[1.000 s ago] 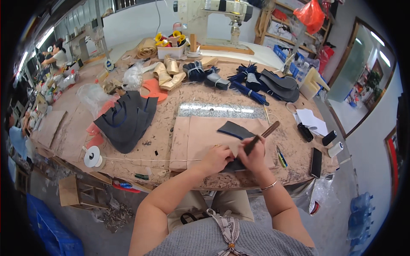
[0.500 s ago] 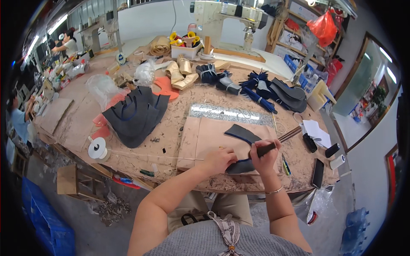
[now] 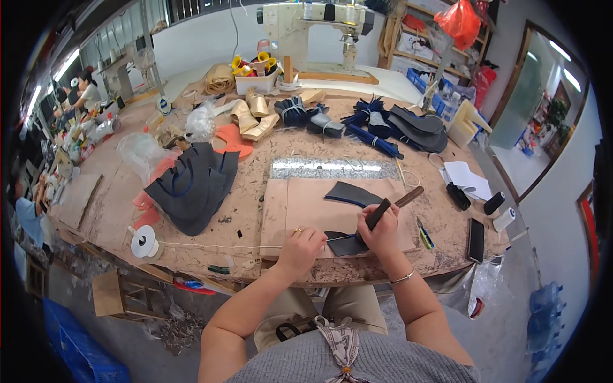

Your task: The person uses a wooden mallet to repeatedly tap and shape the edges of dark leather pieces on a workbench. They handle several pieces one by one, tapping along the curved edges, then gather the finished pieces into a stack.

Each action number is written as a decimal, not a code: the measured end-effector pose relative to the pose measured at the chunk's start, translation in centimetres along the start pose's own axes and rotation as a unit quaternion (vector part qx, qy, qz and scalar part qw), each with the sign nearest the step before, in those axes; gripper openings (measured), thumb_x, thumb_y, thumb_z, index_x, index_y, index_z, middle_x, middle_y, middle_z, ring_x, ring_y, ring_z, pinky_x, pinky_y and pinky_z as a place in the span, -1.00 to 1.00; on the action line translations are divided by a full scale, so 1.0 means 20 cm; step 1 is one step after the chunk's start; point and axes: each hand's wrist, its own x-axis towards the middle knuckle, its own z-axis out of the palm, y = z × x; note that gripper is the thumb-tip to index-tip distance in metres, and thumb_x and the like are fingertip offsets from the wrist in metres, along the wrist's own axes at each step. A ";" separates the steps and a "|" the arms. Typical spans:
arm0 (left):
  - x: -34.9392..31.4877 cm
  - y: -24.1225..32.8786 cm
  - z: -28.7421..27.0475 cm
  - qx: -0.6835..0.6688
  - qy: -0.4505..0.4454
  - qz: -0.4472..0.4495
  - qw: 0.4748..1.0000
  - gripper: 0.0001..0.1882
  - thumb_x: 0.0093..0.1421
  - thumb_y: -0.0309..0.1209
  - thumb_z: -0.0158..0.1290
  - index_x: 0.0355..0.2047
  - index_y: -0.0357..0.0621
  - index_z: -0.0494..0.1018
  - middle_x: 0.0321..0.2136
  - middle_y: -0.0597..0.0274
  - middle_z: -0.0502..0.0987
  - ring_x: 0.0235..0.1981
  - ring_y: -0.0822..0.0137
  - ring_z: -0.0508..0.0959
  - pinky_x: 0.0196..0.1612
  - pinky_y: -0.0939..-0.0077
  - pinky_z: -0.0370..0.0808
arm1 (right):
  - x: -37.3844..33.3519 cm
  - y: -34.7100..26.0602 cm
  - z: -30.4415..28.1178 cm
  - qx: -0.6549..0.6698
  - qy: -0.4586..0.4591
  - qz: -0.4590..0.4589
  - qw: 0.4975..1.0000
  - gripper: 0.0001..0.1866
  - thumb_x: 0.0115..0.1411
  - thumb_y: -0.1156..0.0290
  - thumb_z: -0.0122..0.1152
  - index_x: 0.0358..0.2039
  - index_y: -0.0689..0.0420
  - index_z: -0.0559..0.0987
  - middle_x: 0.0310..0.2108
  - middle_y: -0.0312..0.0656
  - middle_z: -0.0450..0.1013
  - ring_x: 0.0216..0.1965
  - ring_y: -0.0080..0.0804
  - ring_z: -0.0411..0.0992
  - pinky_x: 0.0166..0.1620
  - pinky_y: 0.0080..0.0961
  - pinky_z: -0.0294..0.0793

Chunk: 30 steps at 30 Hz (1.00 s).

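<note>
My left hand (image 3: 303, 251) is pinched on a thin white cord (image 3: 217, 246), which runs from a white spool (image 3: 145, 242) at the left. Beyond its fingertips the cord reaches a dark grey leather piece (image 3: 348, 246) with a blue edge. Over that piece's right end, my right hand (image 3: 382, 233) is closed round what looks like a hammer (image 3: 379, 213), its dark head upright and its brown handle pointing up and right; the gripped part is hidden. A second grey piece (image 3: 351, 193) lies just beyond. Both pieces rest on a tan board (image 3: 306, 204).
Stacked grey leather pieces (image 3: 198, 185) lie left, tied blue-grey bundles (image 3: 377, 131) and gold pieces (image 3: 258, 118) at the back. A speckled slab (image 3: 332, 168) borders the board. A cutter (image 3: 424, 235), phone (image 3: 476, 240) and thread spools (image 3: 503, 219) sit right. A sewing machine (image 3: 313, 32) stands behind.
My left hand has drawn left, away from my right, showing the cord stretched over the leather. The tool in my right hand has turned more upright. The whole view has shifted slightly.
</note>
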 end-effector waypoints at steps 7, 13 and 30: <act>0.05 -0.02 -0.01 -0.002 -0.062 -0.031 0.998 -0.82 0.16 -0.34 0.19 -0.36 -0.13 0.42 -0.38 0.12 0.44 -0.28 0.03 0.50 -0.18 0.21 0.45 | 0.00 0.01 -0.01 0.001 0.004 0.004 1.000 -0.85 -0.04 0.45 0.40 -0.50 0.06 0.54 -0.57 -0.34 0.48 -0.45 -0.29 0.44 -0.09 -0.31 0.25; 0.13 0.05 -0.05 -0.029 -0.067 -0.090 0.993 -0.78 0.22 -0.30 0.15 -0.34 -0.16 0.38 -0.35 0.12 0.47 -0.36 -0.02 0.54 -0.31 0.13 0.47 | -0.01 0.02 0.01 0.004 -0.015 -0.004 1.000 -0.84 -0.08 0.45 0.40 -0.50 0.04 0.54 -0.59 -0.35 0.44 -0.45 -0.30 0.42 -0.10 -0.31 0.25; 0.29 0.00 0.10 -0.113 -0.115 0.024 0.987 -0.91 0.11 -0.45 0.19 -0.37 -0.17 0.59 -0.38 0.12 0.55 -0.31 0.07 0.58 -0.20 0.26 0.54 | 0.00 0.00 0.02 -0.004 0.006 -0.024 1.000 -0.83 -0.07 0.45 0.39 -0.51 0.04 0.52 -0.57 -0.35 0.44 -0.44 -0.30 0.42 -0.13 -0.31 0.25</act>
